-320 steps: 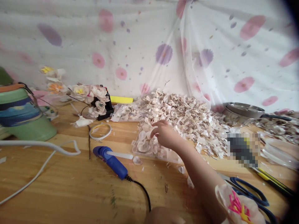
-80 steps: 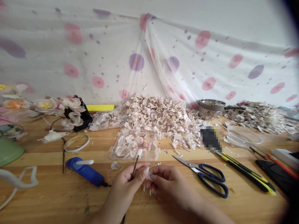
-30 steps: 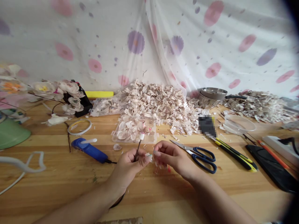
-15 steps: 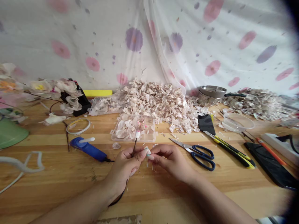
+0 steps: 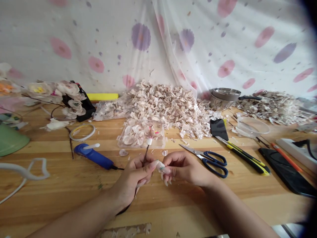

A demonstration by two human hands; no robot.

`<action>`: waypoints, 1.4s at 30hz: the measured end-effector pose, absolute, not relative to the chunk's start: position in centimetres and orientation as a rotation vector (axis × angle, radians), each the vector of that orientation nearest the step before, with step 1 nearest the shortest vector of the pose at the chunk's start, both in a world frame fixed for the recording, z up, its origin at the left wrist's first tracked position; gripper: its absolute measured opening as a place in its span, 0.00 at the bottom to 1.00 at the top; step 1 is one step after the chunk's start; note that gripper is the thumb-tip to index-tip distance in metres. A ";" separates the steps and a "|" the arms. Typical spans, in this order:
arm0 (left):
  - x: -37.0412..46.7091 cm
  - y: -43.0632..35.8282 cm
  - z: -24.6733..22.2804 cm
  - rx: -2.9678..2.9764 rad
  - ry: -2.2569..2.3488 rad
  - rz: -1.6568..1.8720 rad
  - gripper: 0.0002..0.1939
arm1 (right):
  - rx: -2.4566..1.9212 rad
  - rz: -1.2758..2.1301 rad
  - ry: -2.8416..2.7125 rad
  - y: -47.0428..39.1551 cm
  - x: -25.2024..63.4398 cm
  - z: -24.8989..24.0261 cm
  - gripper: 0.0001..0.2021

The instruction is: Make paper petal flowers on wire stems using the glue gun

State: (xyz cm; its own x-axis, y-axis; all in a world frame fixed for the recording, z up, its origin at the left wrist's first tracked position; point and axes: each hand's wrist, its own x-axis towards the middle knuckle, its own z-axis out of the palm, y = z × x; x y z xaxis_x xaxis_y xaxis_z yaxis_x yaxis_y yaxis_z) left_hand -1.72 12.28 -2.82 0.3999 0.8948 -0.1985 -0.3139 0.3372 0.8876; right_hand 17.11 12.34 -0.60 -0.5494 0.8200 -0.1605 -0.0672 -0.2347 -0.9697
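My left hand (image 5: 140,173) is closed around a thin dark twig (image 5: 146,152), whose upper end carries a white tip (image 5: 149,141). Between its thumb and finger, that same hand also pinches one edge of a pale petal (image 5: 161,166). My right hand (image 5: 182,168) grips the petal's other side, so both hands meet at it. Just beyond them lies a clear plastic box (image 5: 160,142) with loose petals inside. Single petals (image 5: 123,152) rest on the wood nearby. To the right of my right hand are scissors (image 5: 208,160) with dark blue handles.
A large heap of dried petals (image 5: 165,105) fills the back. On the left are a blue glue gun (image 5: 94,156), a tape roll (image 5: 82,133) and artificial flowers (image 5: 74,96). Rightward lie a utility knife (image 5: 244,157), a phone (image 5: 284,170) and a power strip (image 5: 296,150).
The petal between my fingertips shows larger and more spread out than before. Both hands stay close together, and the view has tilted slightly.
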 end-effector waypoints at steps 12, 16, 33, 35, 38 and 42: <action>-1.4 12.4 -2.6 0.926 0.756 0.828 0.21 | -0.939 1.937 -1.447 12.4 17.4 -0.1 0.20; -1.6 12.2 -2.7 0.911 0.754 0.858 0.20 | -0.908 1.843 -1.416 12.6 17.7 -0.7 0.18; -1.6 12.1 -2.9 1.104 0.943 0.951 0.17 | -1.013 1.552 -1.315 12.4 16.1 -1.2 0.20; -1.5 12.0 -2.7 1.171 0.987 0.928 0.17 | -1.033 1.512 -1.291 12.6 16.2 -1.2 0.18; -1.4 12.0 -2.6 1.178 1.037 0.901 0.18 | -1.055 1.486 -1.267 12.7 16.3 -1.1 0.18; -1.4 12.0 -2.7 1.144 0.964 0.931 0.21 | -1.079 1.457 -1.266 12.7 16.7 -1.0 0.19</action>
State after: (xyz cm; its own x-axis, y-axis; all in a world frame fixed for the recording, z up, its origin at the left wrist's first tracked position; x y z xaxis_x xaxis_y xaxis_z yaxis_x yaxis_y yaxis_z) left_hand -1.40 12.01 -2.70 0.3116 0.9415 -0.1284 -0.0962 0.1657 0.9815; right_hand 16.66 12.70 -0.98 -0.2172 0.9746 -0.0552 -0.0819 -0.0745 -0.9938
